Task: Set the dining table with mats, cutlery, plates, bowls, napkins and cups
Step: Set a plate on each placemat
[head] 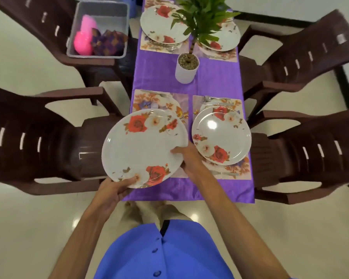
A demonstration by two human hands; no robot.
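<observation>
- Your left hand grips the near rim of a floral plate, thumb on top beside the red rose, fingers curled underneath.
- Your right hand grips the same plate at its right rim, thumb lying on the upper face.
- You hold the plate tilted above the near left corner of the surface, over a floral mat that lies there; part of the plate overhangs the left edge.
- At the near right corner, another plate rests on its own mat, with cutlery just beyond it.
- At the far end, two more plates sit on mats, one at each corner.
- A potted plant stands at the middle of the surface, between the near and far settings.
- A grey bin holding pink cups and folded purple napkins sits on a chair off the far left edge.
</observation>
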